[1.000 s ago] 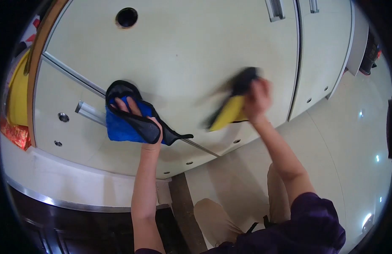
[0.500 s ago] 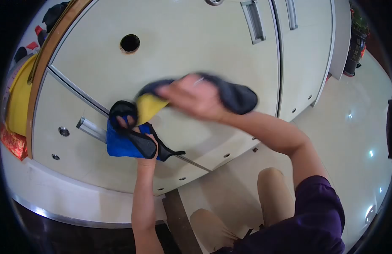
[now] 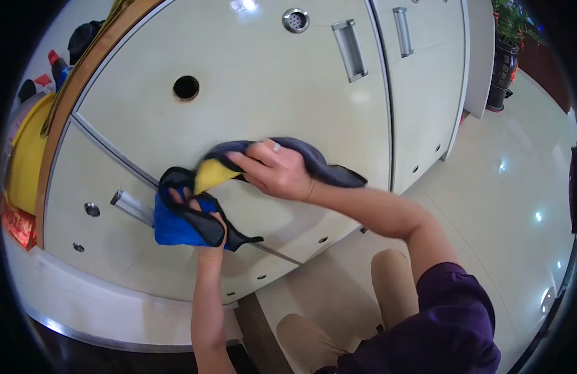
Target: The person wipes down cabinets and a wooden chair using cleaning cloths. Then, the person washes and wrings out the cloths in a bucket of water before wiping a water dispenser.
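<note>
My right hand (image 3: pixel 277 171), with a ring on one finger, is closed on a dark grey and yellow cloth (image 3: pixel 329 169). The cloth lies against the pale cabinet door (image 3: pixel 251 81), its yellow side folded out at the left. Lower left, my left hand (image 3: pixel 192 204) grips a blue cloth (image 3: pixel 173 224) with black edging, bunched around its fingers. Part of that hand is hidden by the folds. The blue cloth is beside a metal handle (image 3: pixel 131 208) on the lower door.
A round hole (image 3: pixel 186 88) and a metal vent (image 3: pixel 296 20) are in the door, near another handle (image 3: pixel 350 51). At the left stands a yellow basin (image 3: pixel 28 159). A potted plant (image 3: pixel 504 68) is on the tiled floor (image 3: pixel 481 206) at the right.
My right hand and its cloth have moved slightly down across the door and show less blur now. My left hand keeps its hold on the blue cloth. The camera view has shifted a little.
</note>
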{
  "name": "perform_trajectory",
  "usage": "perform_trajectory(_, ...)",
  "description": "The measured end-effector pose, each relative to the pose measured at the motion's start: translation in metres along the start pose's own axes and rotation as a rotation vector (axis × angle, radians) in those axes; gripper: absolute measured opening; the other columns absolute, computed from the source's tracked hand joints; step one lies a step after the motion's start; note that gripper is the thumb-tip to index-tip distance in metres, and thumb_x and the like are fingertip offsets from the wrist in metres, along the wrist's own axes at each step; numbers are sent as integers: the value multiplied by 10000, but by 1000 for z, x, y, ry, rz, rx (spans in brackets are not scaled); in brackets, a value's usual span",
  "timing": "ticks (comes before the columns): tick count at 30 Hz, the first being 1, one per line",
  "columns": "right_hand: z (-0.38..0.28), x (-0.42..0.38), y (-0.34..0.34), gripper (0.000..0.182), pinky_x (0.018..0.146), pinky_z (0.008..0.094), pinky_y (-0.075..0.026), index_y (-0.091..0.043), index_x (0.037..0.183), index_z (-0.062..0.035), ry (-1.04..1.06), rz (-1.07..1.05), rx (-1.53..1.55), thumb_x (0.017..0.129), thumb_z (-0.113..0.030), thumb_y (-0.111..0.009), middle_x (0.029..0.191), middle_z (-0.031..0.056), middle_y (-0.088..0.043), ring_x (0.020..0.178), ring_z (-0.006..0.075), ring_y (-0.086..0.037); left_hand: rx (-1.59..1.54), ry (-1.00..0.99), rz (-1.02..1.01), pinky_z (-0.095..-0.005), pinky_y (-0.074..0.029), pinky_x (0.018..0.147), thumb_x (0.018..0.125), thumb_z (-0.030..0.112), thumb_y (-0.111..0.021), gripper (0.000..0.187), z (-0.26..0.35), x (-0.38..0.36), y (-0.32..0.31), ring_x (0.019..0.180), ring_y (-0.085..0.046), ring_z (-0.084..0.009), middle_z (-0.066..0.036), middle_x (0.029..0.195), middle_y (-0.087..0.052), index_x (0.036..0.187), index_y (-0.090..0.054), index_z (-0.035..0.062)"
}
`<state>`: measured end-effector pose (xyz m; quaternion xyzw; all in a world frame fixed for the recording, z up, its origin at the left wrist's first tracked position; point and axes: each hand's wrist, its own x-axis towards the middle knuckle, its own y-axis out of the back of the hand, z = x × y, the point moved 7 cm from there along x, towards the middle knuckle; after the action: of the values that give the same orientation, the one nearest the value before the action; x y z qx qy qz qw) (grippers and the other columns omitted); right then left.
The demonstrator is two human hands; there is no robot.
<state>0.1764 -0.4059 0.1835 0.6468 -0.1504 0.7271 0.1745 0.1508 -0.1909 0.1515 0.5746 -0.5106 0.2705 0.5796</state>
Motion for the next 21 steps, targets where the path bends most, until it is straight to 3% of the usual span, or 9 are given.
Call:
perform_trajectory(2,30,22,18,443,560,332,-485,-670,1122,-74,144,-66,-19,690,24,-688,824,71,-579,672,220,-582,52,-19,-21,-589,-181,1135,977,356,-370,640,4,1,5,1388,-231,-506,-317,1516,-226,1467,-291,-50)
perform_trajectory(6,132,29,109,335,567,327,-482,-695,1021,-113,-70,272,-492,699,-22,-690,862,84,-581,718,225,-583,50,-46,-14,-584,-159,1138,967,224,-490,609,11,4,8,1417,-164,-495,-312,1531,-190,1467,-276,-50)
perform_trajectory(10,116,-60,116,234,666,408,-453,-638,851,-47,-92,186,-614,631,21,-679,988,160,-603,822,347,-560,-9,-34,-25,-582,-157,1140,967,309,-446,651,5,0,6,1410,-179,-498,-305,1538,-177,1478,-257,-48)
perform_trajectory(13,95,-136,80,297,679,407,-452,-663,867,-50,-303,208,-328,586,42,-680,1046,159,-597,811,341,-554,11,-24,-14,-580,-145,1143,958,355,-403,676,-2,-4,-1,1408,-183,-498,-305,1539,-179,1477,-260,-53)
perform_trajectory(15,72,-120,57,394,666,372,-463,-697,952,-78,-245,58,-161,579,49,-681,1045,134,-594,800,313,-555,21,-35,-42,-579,-148,1142,954,351,-411,677,1,-4,2,1407,-188,-497,-309,1535,-187,1475,-265,-56)
perform_trajectory(16,53,-79,53,448,660,352,-470,-710,1001,-94,-109,-50,-173,578,51,-682,1029,121,-594,793,300,-555,29,-39,-54,-579,-149,1141,953,349,-416,677,1,-3,3,1407,-190,-496,-311,1533,-191,1474,-267,-57)
perform_trajectory(18,47,0,42,502,649,323,-485,-713,1062,-135,-7,5,-159,592,43,-688,962,84,-595,787,277,-550,7,-36,-36,-576,-144,1144,934,331,-440,686,-1,-3,0,1410,-193,-489,-307,1532,-202,1475,-270,-54)
perform_trajectory(21,45,108,20,401,719,387,-471,-714,1044,-131,147,150,-116,659,-21,-693,987,77,-609,819,276,-569,-7,-14,-82,-569,-131,1149,890,285,-488,708,2,-3,4,1417,-186,-479,-303,1535,-199,1475,-274,-53)
